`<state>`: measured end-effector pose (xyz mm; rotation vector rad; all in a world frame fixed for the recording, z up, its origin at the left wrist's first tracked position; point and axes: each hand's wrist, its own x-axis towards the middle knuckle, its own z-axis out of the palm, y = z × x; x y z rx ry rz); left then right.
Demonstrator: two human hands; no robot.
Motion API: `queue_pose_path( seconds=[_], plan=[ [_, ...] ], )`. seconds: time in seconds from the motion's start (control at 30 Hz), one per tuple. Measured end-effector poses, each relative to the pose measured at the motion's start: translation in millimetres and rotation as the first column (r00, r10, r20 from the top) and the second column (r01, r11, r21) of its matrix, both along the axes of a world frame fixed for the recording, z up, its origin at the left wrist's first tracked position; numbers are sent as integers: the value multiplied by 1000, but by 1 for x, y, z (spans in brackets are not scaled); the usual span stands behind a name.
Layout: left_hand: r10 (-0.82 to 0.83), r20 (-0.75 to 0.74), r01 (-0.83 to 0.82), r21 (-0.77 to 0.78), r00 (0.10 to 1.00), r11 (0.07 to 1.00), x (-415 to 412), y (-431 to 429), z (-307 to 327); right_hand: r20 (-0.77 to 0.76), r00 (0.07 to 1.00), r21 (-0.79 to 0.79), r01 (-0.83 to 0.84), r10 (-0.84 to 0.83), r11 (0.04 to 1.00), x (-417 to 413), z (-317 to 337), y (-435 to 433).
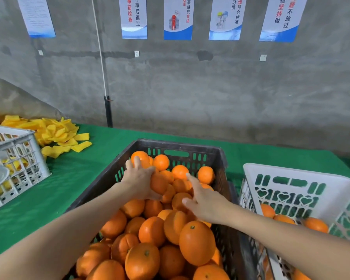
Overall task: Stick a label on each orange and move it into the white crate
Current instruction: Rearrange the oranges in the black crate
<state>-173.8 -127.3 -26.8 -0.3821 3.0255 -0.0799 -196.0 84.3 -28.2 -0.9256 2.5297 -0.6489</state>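
A dark crate (176,145) in the middle of the green table is heaped with oranges (196,242). My left hand (138,178) is curled around one orange (159,184) near the crate's far end, lifted slightly above the heap. My right hand (204,201) hovers just to its right with fingers spread and the index finger pointing forward; I cannot tell whether a label is on a fingertip. The white crate (303,172) stands at the right, with a few oranges (315,224) visible inside.
A grey-white crate (18,158) sits at the left, holding yellow foam sleeves. A pile of yellow foam sleeves (55,136) lies behind it on the green cloth (69,178). A concrete wall with posters rises right behind the table.
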Motion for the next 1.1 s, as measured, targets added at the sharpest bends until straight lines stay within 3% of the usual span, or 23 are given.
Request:
queue_pose_path(
  seconds=[0.1,0.23,0.33,0.4,0.43,0.47,0.5,0.53,0.57,0.63,0.77,0.87,1.0,1.1],
  plan=[
    [-240,118,210,224,964,952,25,4,38,-38,986,-268,146,-162,952,-14,-2,0],
    [-601,331,447,436,727,781,53,4,62,62,983,-311,184,-173,933,-20,2,-4],
    [-703,260,437,627,662,645,49,-3,65,106,992,-291,96,-68,952,-6,2,-10],
    [-681,171,379,723,712,578,33,-15,60,101,995,-243,17,8,970,1,-1,-15],
    [-579,86,359,707,811,609,20,-19,56,118,993,-221,5,21,975,4,-3,-17],
    [-405,-37,341,613,913,713,4,-24,51,141,990,-211,7,24,978,7,-5,-19],
    [-217,-168,269,417,962,868,-14,-27,43,143,989,-203,11,18,979,9,-8,-21],
    [-93,-208,133,190,974,973,-31,-28,33,103,995,-190,9,10,982,9,-11,-22],
    [-28,-171,36,38,985,999,-45,-28,21,27,1000,-157,6,-2,988,9,-14,-22],
    [42,-26,-44,-78,999,996,-64,-24,-5,-112,993,-85,26,-36,996,6,-17,-20],
    [71,107,-41,-258,992,965,-86,-34,-33,-98,990,-90,91,-100,992,-4,-23,-14],
    [110,156,-65,-269,982,961,-96,-38,-29,-59,993,-145,89,-98,986,-5,-25,-14],
    [116,77,-97,-221,990,971,-87,-32,-25,-69,996,-127,53,-62,990,-7,-24,-14],
    [138,22,-137,-56,990,989,-61,-23,-13,-71,997,-86,34,-41,996,-7,-24,-14]
  ],
)
